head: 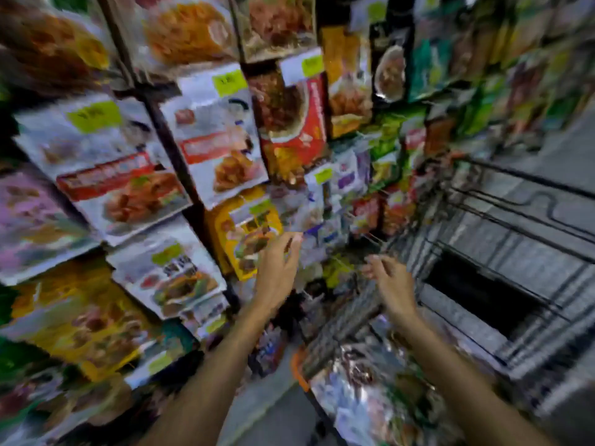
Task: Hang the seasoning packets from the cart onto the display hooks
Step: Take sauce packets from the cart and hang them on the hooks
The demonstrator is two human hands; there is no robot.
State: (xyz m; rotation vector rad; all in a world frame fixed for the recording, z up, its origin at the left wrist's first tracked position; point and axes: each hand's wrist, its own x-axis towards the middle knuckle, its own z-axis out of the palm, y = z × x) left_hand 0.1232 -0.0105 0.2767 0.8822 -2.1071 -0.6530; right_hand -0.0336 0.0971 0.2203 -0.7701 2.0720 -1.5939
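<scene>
While the left hand (279,268), fingers straight, and right hand (391,282), loosely curled, are reaching forward, they are likely risking brushing hanging packets (248,233) loose.

Flat printed seasoning packets (219,133) hang in crowded, overlapping rows across the left and centre. Dark upright rack bars (167,130) stand between the columns, so the display is a near-solid wall. A black wire cart (515,220) closes the right side, its near end heaped with shiny packets (370,381). Passable room lies between the left hand (280,272) and right hand (389,284), above the grey floor strip (273,397). Thin wire hooks (370,239) jut out beyond, blurred.
</scene>
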